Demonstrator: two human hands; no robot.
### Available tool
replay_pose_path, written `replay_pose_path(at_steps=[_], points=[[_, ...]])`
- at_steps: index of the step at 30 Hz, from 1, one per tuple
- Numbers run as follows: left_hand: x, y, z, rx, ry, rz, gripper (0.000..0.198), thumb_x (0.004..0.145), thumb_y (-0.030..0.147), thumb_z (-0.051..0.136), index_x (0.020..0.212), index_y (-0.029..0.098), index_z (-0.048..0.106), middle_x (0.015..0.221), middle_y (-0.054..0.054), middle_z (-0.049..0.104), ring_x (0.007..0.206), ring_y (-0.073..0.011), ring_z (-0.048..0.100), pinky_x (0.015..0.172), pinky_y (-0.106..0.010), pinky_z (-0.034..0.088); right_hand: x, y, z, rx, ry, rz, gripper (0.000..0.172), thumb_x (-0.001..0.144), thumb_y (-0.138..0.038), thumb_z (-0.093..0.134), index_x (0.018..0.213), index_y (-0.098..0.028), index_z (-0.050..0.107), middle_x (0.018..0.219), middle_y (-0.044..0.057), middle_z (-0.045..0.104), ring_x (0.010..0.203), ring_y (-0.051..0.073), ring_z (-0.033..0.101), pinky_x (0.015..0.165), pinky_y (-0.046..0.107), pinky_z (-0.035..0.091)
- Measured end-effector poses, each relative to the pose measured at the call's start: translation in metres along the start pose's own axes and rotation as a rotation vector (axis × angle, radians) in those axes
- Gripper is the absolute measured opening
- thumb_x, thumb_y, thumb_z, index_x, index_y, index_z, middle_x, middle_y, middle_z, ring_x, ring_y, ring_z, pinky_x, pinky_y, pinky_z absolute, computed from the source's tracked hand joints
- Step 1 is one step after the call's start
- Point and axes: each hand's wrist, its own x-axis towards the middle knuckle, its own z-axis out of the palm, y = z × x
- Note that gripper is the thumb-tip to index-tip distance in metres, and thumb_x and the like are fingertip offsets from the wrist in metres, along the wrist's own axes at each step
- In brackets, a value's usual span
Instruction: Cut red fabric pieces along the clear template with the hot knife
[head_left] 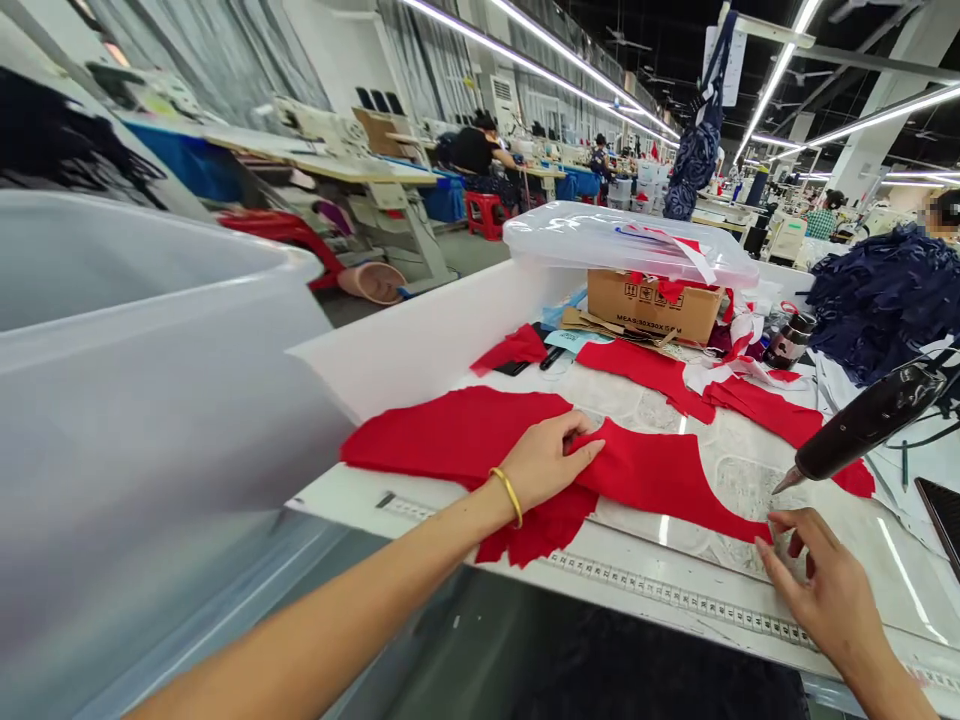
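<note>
A cut red fabric piece (652,468) lies stretched between my two hands over a clear sheet on the white table. My left hand (551,455), with a gold bangle at the wrist, has its fingers closed on the piece's left end. At the pointed right end, my right hand (817,570) pinches the tip between thumb and fingers. More red fabric pieces (442,435) lie under and left of my left hand, partly hanging over the front edge. A black pen-shaped tool with a pointed metal tip (862,425) hangs just above my right hand.
A measuring tape (675,597) runs along the table's front edge. Further red pieces (645,370), a cardboard box (652,305) and a clear plastic lid (630,240) are behind. A large translucent bin (150,400) stands left. Dark blue fabric (892,295) is heaped at the right.
</note>
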Motion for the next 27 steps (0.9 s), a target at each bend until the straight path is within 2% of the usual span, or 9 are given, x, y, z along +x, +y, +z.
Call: replay_pose_path(at_steps=[2, 4, 6, 8, 12, 15, 19, 23, 27], points=[[0.003, -0.004, -0.003, 0.019, 0.026, 0.032, 0.023, 0.081, 0.038, 0.058, 0.068, 0.021, 0.048, 0.063, 0.004, 0.05, 0.059, -0.0142, 0.044, 0.057, -0.025, 0.035, 0.0, 0.003, 0.011, -0.027, -0.14, 0.039, 0.033, 0.093, -0.054, 0.058, 0.106, -0.025, 0.065, 0.096, 0.004, 0.069, 0.06, 0.014, 0.063, 0.046, 0.025, 0.049], [0.009, -0.006, -0.004, 0.042, 0.044, 0.046, 0.02, 0.08, 0.034, 0.06, 0.068, 0.021, 0.05, 0.064, 0.004, 0.053, 0.06, -0.0147, 0.048, 0.058, -0.025, 0.037, 0.004, 0.004, 0.019, -0.048, -0.213, 0.048, 0.03, 0.095, -0.053, 0.052, 0.094, -0.026, 0.065, 0.093, 0.003, 0.069, 0.06, 0.015, 0.065, 0.046, 0.026, 0.049], [0.018, -0.007, -0.008, 0.066, 0.064, 0.044, 0.017, 0.079, 0.031, 0.062, 0.07, 0.021, 0.052, 0.064, 0.003, 0.056, 0.061, -0.015, 0.051, 0.058, -0.024, 0.039, 0.013, 0.0, 0.024, -0.039, -0.22, 0.029, 0.034, 0.098, -0.051, 0.047, 0.08, -0.026, 0.061, 0.081, 0.001, 0.066, 0.056, 0.015, 0.063, 0.046, 0.027, 0.047], [0.029, -0.008, -0.016, 0.098, 0.093, 0.04, 0.015, 0.081, 0.03, 0.063, 0.073, 0.02, 0.056, 0.066, 0.003, 0.059, 0.063, -0.0154, 0.055, 0.061, -0.025, 0.043, 0.028, -0.01, 0.026, 0.007, -0.156, -0.018, 0.039, 0.098, -0.052, 0.044, 0.074, -0.025, 0.058, 0.073, 0.0, 0.063, 0.05, 0.014, 0.059, 0.045, 0.026, 0.045], [0.042, -0.012, -0.057, 0.218, 0.191, 0.014, 0.011, 0.086, 0.03, 0.062, 0.085, 0.02, 0.062, 0.081, 0.0, 0.068, 0.076, -0.0184, 0.062, 0.073, -0.028, 0.048, 0.067, -0.053, 0.032, 0.124, 0.067, -0.129, 0.036, 0.096, -0.053, 0.054, 0.076, -0.023, 0.059, 0.071, -0.001, 0.059, 0.046, 0.01, 0.051, 0.044, 0.024, 0.042], [0.034, -0.025, -0.1, 0.356, 0.257, -0.044, 0.012, 0.09, 0.031, 0.058, 0.093, 0.02, 0.063, 0.093, -0.003, 0.071, 0.085, -0.0212, 0.064, 0.081, -0.031, 0.048, 0.084, -0.097, 0.045, 0.26, 0.186, -0.206, 0.029, 0.099, -0.042, 0.054, 0.078, -0.023, 0.058, 0.073, -0.002, 0.058, 0.048, 0.009, 0.05, 0.048, 0.023, 0.043], [0.004, -0.053, -0.135, 0.622, 0.275, -0.203, 0.013, 0.094, 0.03, 0.054, 0.097, 0.022, 0.064, 0.093, -0.006, 0.073, 0.086, -0.0259, 0.065, 0.079, -0.034, 0.048, 0.08, -0.142, 0.076, 0.318, 0.058, -0.289, 0.021, 0.1, -0.03, 0.051, 0.082, -0.022, 0.059, 0.078, -0.002, 0.061, 0.051, 0.008, 0.055, 0.049, 0.021, 0.042], [-0.021, -0.08, -0.13, 0.785, 0.188, -0.286, 0.01, 0.093, 0.023, 0.056, 0.091, 0.021, 0.065, 0.09, -0.009, 0.073, 0.089, -0.0286, 0.068, 0.083, -0.036, 0.048, 0.065, -0.149, 0.104, 0.2, -0.137, -0.335, 0.011, 0.096, -0.025, 0.052, 0.089, -0.022, 0.06, 0.089, 0.0, 0.065, 0.05, 0.009, 0.056, 0.046, 0.023, 0.039], [-0.029, -0.094, -0.114, 0.865, 0.114, -0.301, 0.012, 0.095, 0.018, 0.055, 0.095, 0.02, 0.067, 0.097, -0.012, 0.073, 0.099, -0.0298, 0.069, 0.09, -0.038, 0.048, 0.055, -0.128, 0.106, 0.146, -0.213, -0.267, 0.012, 0.096, -0.03, 0.05, 0.095, -0.023, 0.06, 0.098, 0.001, 0.066, 0.05, 0.01, 0.057, 0.047, 0.025, 0.04]])
